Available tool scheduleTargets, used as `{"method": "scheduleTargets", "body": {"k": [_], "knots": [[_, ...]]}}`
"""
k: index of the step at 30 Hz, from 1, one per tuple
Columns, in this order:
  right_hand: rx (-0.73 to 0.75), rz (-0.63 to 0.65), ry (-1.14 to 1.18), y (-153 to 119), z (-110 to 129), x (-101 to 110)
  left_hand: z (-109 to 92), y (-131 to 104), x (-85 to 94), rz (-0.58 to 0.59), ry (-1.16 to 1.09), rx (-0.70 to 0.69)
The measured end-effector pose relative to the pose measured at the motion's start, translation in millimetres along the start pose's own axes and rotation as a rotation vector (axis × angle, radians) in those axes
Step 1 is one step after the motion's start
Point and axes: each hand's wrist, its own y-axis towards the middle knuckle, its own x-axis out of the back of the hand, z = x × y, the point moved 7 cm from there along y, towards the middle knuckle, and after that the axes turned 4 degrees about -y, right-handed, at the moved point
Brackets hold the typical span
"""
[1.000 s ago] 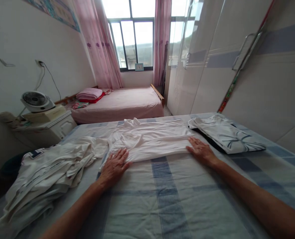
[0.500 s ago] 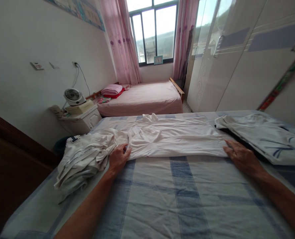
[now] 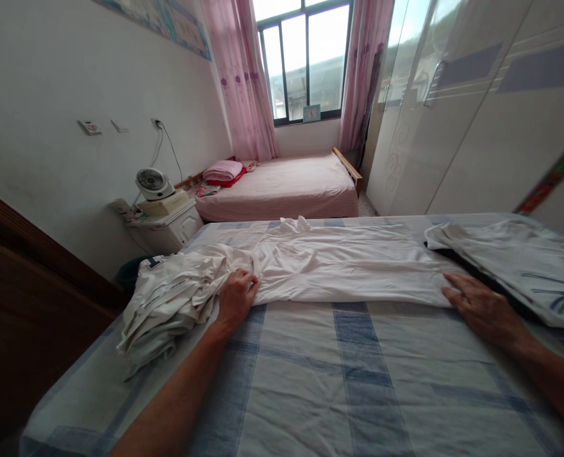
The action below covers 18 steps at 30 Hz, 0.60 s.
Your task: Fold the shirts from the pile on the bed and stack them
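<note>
A long white garment lies folded lengthwise across the blue-and-white checked bedsheet. At its left end, my left hand has its fingers curled together at the cloth's near corner; what is between them is hidden. My right hand rests flat on the right end, fingers spread a little over the edge. Left of my left hand sits a rumpled pile of white and grey clothes. Beyond my right hand is a folded white garment with dark blue stripes, with something black under it.
Past the bed stands a second bed with a pink sheet, holding a folded pink cloth. A white fan stands on a cabinet at the left. White wardrobe doors line the right side.
The view has turned slightly left, so everything appears shifted right. My right hand's fingers look flatter and more stretched out. The white garment lies much as before.
</note>
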Motion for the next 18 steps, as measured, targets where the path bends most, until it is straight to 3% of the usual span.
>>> {"method": "scheduleTargets", "body": {"k": [4,8,10,13,16,18], "knots": [[0.018,-0.004,0.007,2.0,-10.4,-8.4,-32.0,-6.8,-8.6,0.038,0.03,-0.225],[0.047,-0.021,0.036,6.7,-24.7,-19.5,-46.8,-12.7,-19.6,0.087,-0.046,-0.249],[0.052,-0.026,0.043,8.1,-28.0,-21.7,-40.7,-11.6,-17.7,0.047,-0.107,-0.163],[0.054,-0.027,0.046,6.4,-22.7,-17.4,-15.4,-7.4,-13.9,0.019,-0.192,0.07],[0.038,-0.029,0.039,2.6,-11.1,-6.9,13.7,-3.5,-14.3,0.054,-0.316,0.296],[0.027,-0.033,0.034,0.6,-4.2,-0.7,24.2,0.0,-16.4,0.097,-0.41,0.343]]}}
